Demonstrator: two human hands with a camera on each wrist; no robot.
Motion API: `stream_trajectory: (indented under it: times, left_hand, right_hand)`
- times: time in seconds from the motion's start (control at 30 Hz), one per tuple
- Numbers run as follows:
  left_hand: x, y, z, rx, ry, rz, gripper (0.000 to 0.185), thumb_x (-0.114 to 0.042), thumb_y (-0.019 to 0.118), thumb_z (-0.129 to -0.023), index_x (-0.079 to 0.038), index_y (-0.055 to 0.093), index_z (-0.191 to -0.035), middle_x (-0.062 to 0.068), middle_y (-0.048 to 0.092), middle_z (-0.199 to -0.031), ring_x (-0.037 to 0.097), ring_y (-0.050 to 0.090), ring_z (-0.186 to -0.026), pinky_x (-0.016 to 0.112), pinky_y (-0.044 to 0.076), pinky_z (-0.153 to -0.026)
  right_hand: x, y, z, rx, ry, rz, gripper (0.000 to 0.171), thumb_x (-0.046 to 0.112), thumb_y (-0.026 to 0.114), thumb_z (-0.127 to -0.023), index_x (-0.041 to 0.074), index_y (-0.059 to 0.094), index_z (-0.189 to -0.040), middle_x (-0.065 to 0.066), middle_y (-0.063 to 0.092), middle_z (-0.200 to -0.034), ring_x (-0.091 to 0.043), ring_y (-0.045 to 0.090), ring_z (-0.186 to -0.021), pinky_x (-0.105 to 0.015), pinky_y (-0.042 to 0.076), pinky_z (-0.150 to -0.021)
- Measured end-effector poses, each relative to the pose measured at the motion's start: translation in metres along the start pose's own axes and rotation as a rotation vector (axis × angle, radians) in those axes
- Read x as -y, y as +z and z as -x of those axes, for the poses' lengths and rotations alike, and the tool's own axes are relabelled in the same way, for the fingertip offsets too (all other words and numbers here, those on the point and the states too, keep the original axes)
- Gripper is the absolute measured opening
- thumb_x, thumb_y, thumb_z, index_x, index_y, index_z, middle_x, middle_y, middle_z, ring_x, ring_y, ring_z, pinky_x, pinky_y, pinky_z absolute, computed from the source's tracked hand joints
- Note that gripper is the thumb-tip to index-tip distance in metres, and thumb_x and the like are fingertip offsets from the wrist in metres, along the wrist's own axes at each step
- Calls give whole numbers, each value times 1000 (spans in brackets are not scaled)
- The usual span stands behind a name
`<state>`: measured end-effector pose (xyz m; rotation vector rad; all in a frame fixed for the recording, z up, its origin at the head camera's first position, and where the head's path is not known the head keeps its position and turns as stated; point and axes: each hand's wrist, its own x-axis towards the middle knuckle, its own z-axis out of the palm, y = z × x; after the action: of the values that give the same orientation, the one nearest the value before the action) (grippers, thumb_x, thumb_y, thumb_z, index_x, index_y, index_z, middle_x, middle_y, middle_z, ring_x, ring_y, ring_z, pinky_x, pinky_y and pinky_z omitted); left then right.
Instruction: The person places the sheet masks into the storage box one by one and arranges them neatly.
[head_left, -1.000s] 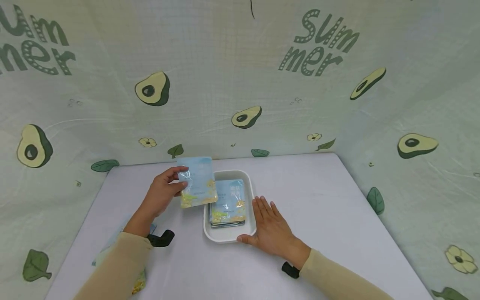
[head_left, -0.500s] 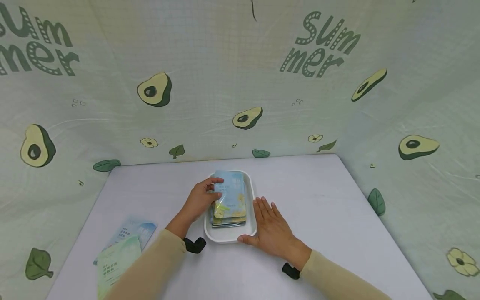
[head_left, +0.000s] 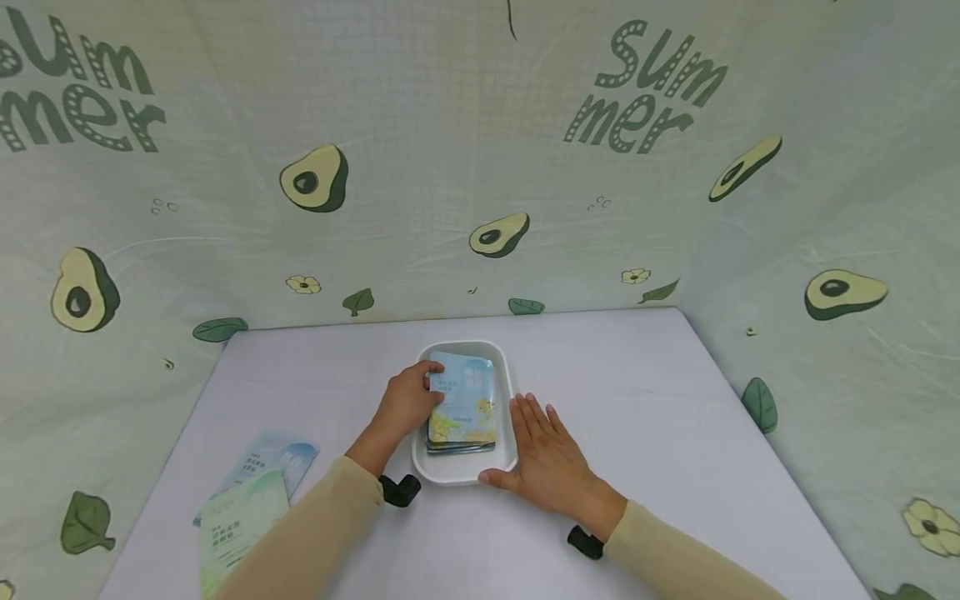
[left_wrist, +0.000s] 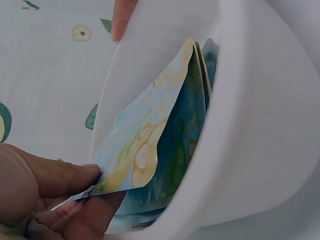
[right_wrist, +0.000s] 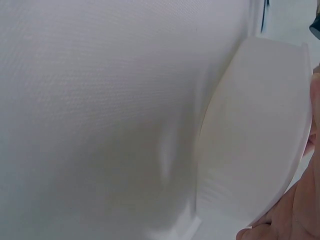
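A white tray [head_left: 467, 476] stands on the table and holds a stack of blue face mask packets. My left hand [head_left: 408, 398] reaches over the tray's left rim and pinches the left edge of the top packet [head_left: 463, 398]. In the left wrist view, thumb and fingers grip one edge of that packet [left_wrist: 135, 145], which is tilted up from the packets [left_wrist: 182, 145] under it. My right hand [head_left: 546, 458] lies against the tray's right side with its fingers straight. The right wrist view shows the tray's outer wall [right_wrist: 255, 130] beside that hand.
At the left of the white table [head_left: 637, 400] lie a blue packet [head_left: 298, 458] and a green packet [head_left: 243, 517], partly overlapping, near the left sleeve. Behind the table hangs a curtain [head_left: 412, 167] printed with avocados.
My left hand has carried the blue packet rightward from beside the tray onto the stack inside it, lowering it there. The right hand keeps its place at the tray's side.
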<state>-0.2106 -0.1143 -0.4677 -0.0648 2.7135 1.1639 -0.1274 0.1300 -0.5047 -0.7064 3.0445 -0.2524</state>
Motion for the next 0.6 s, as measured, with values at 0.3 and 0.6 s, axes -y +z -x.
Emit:
stream_trajectory:
  times: [0.3,0.6]
  left_hand:
    - [-4,-9,10,-72,30,-121,49,-11,66,-102,-7,56,-149,16,74,-120,23,71,-88,36,59,-68]
    - [-4,-22,27,-147,102,-206,45,-14,61,-105,-5,56,-149,18,71,-133,36,72,-116,48,63,-88]
  right_hand:
    - [1,0,-1,4,1,0,124,90,44,-90,-8,22,-164,-27,26,-170,-42,24,-160,-60,24,-128]
    - [2,-1,-1,-5,3,-2,124,90,46,-89,-7,24,-164,-27,27,-170,-43,25,-159,-61,25,-127]
